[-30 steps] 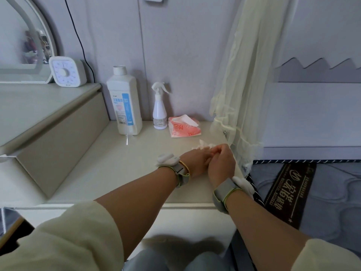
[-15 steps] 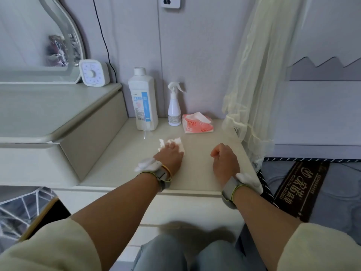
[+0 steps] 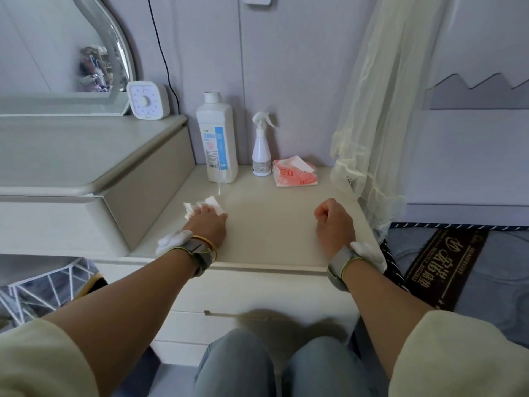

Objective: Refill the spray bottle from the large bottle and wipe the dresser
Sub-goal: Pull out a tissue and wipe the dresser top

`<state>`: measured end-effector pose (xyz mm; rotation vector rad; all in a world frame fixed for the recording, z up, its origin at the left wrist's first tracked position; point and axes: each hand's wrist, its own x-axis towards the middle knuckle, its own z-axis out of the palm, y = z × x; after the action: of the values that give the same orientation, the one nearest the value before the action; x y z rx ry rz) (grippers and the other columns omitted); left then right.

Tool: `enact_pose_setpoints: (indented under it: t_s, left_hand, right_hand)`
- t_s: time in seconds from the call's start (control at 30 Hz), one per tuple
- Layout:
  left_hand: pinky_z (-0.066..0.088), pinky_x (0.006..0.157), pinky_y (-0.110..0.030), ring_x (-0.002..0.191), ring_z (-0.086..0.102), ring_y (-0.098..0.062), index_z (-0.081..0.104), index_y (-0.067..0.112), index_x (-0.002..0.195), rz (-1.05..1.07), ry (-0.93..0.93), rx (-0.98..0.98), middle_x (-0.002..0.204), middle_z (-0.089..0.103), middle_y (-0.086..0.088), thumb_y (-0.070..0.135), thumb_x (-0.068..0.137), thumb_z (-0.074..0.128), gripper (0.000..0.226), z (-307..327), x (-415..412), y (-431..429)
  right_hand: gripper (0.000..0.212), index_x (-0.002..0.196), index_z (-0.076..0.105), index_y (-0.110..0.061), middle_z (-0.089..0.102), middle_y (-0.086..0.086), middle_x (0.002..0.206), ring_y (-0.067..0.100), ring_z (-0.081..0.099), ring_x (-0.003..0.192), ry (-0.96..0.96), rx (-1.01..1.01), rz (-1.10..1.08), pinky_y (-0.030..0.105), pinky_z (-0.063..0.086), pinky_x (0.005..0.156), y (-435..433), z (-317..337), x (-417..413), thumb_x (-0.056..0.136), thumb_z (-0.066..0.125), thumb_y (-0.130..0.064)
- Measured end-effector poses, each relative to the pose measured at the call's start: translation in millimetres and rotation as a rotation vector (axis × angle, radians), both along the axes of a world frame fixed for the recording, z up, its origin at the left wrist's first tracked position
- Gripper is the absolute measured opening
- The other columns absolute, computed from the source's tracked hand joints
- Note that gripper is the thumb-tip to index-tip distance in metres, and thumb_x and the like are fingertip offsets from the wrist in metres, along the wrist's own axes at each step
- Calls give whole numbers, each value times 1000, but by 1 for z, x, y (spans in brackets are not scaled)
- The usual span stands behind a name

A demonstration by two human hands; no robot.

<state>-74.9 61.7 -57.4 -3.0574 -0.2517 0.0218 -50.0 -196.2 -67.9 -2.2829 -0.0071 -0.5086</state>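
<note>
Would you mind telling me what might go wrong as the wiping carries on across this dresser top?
1. The left hand presses the tissue just in front of the large bottle; a forward stroke might knock it over.
2. The spray bottle is slim and stands beside it, so it may topple too.
3. The tissue pack lies loose near the curtain; a sideways sweep could push it off the dresser.

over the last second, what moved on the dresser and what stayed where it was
The left hand carried the crumpled tissue leftward across the dresser top, away from the right hand, which stayed fisted near the right edge. The large bottle, spray bottle and tissue pack stayed put by the wall.
</note>
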Motion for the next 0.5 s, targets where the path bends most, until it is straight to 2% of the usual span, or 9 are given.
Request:
enact_pose_setpoints:
  t_s: [0.07, 0.17, 0.23, 0.3, 0.4, 0.5]
  left_hand:
    - [34, 109, -47, 136, 31, -36, 41, 13, 137, -49, -31, -61, 148, 29, -21, 19, 102, 23, 41, 0, 0, -17]
    - [30, 112, -45, 142, 26, -30, 34, 7, 142, -130, -55, -222, 155, 26, -15, 34, 103, 23, 49, -6, 3, -60]
    - [28, 113, -42, 143, 25, -29, 32, 3, 144, -246, -73, -252, 156, 25, -15, 36, 103, 24, 53, -9, 5, -97]
    - [28, 113, -40, 144, 24, -28, 32, 6, 145, -372, -77, -249, 157, 25, -13, 35, 103, 25, 51, -8, 3, -130]
    - [33, 107, -39, 142, 27, -27, 36, 15, 145, -544, -86, -223, 156, 28, -7, 31, 104, 25, 45, -4, -3, -162]
    - [36, 104, -39, 141, 30, -25, 39, 20, 145, -634, -79, -266, 154, 32, -3, 28, 104, 28, 43, 0, -5, -159]
  right_hand:
    - [22, 88, 59, -13, 67, 5, 96, 22, 57, 85, 5, 77, -17, 30, 42, 73, -1, 1, 1, 88, 41, 0]
    - [23, 86, 61, -12, 69, 5, 94, 24, 59, 87, -4, 177, -32, 26, 39, 72, -3, 3, 3, 85, 42, 1]
    - [23, 85, 61, -13, 69, 3, 90, 21, 58, 85, -16, 241, -45, 23, 34, 68, -6, 4, 2, 85, 43, 1]
    - [23, 84, 60, -14, 68, 2, 87, 17, 55, 81, -30, 297, -63, 19, 30, 64, -8, 5, 0, 85, 42, 1]
    - [22, 84, 60, -13, 67, 2, 85, 17, 55, 80, -45, 335, -87, 21, 32, 69, -10, 6, 0, 85, 41, -1]
    - [21, 83, 59, -13, 65, 1, 83, 18, 56, 81, -45, 344, -75, 23, 35, 71, -8, 6, 1, 86, 41, -2]
